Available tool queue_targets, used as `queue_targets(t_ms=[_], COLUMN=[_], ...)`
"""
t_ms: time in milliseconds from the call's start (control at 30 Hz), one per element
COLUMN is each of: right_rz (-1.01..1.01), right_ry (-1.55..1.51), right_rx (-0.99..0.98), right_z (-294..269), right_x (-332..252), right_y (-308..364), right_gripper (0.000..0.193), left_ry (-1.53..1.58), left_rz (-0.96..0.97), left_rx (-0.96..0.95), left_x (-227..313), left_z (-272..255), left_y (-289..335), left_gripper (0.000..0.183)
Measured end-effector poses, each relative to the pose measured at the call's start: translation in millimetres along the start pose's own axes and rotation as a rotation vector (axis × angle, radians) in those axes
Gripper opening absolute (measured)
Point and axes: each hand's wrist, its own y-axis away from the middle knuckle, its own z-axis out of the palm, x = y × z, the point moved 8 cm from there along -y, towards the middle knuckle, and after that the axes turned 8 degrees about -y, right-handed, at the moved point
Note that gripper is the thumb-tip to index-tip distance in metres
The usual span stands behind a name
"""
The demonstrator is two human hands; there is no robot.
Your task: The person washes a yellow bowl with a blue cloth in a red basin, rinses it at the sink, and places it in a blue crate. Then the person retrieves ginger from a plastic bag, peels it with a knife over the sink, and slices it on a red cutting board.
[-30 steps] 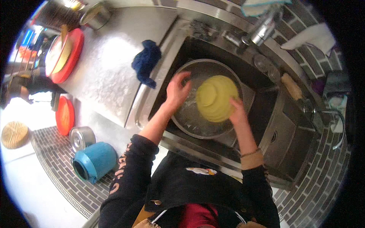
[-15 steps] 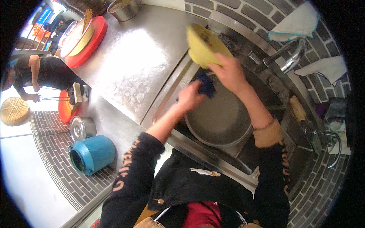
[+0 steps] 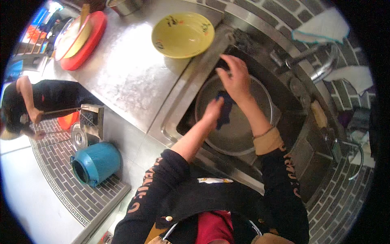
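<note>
A yellow bowl (image 3: pixel 183 35) with small floral marks rests on the metal counter, just left of the sink's far end. My right hand (image 3: pixel 235 78) is empty, its fingers apart and curved, above the far part of a big round basin (image 3: pixel 243 140). That basin stands in the sink and looks filled with greyish water. Closed on a dark blue cloth (image 3: pixel 225 114), my left hand (image 3: pixel 214 110) is over the basin's left side. Whether the cloth touches the water is hard to make out.
A metal counter (image 3: pixel 134 81) borders the sink (image 3: pixel 168 134) on its left. Taps (image 3: pixel 321 69) and hanging cloths (image 3: pixel 323 26) line the right wall. A blue can (image 3: pixel 97 162) lies at the left. Beyond it, another person (image 3: pixel 44 97) holds a long-handled metal box (image 3: pixel 92 118).
The yellow bowl has left my right hand and now sits on the counter. My left hand has moved nearer with the cloth. The other person's metal box has shifted nearer.
</note>
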Motion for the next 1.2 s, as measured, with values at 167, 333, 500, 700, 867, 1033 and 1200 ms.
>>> queue_targets(t_ms=[167, 333, 500, 700, 867, 1033, 1200], right_rz=[1.381, 1.317, 0.981, 1.129, 1.392, 0.92, 0.647], right_ry=[-0.769, -0.629, 0.173, -0.222, -0.129, -0.422, -0.442], right_rx=[0.137, 0.214, -0.062, -0.351, 0.084, -0.069, -0.043], right_z=[0.4, -16.7, 10.7, 33.1, 23.2, 42.1, 5.4], right_x=[117.8, 173.2, 183.0, 219.9, 194.7, 93.4, 26.9], right_y=[198.8, 265.0, 307.7, 338.4, 314.7, 240.7, 185.8], right_gripper=[0.04, 0.036, 0.041, 0.047, 0.041, 0.027, 0.021], left_ry=[0.301, -0.928, -1.02, -1.386, -0.708, 0.371, 0.335], left_rz=[-0.211, 0.038, 0.199, 0.046, -0.036, -0.463, -0.069], left_rx=[-0.192, 0.068, 0.277, -0.079, 0.283, -0.026, -0.212], left_x=[-18.1, -13.1, -67.2, -148.7, -121.9, -116.8, -66.7], left_z=[45.3, 28.5, -0.1, -19.1, -32.3, 19.5, 30.3], left_y=[-11.9, -44.6, -86.3, -109.0, -99.9, -67.0, -71.5], left_gripper=[0.047, 0.048, 0.046, 0.042, 0.048, 0.057, 0.032])
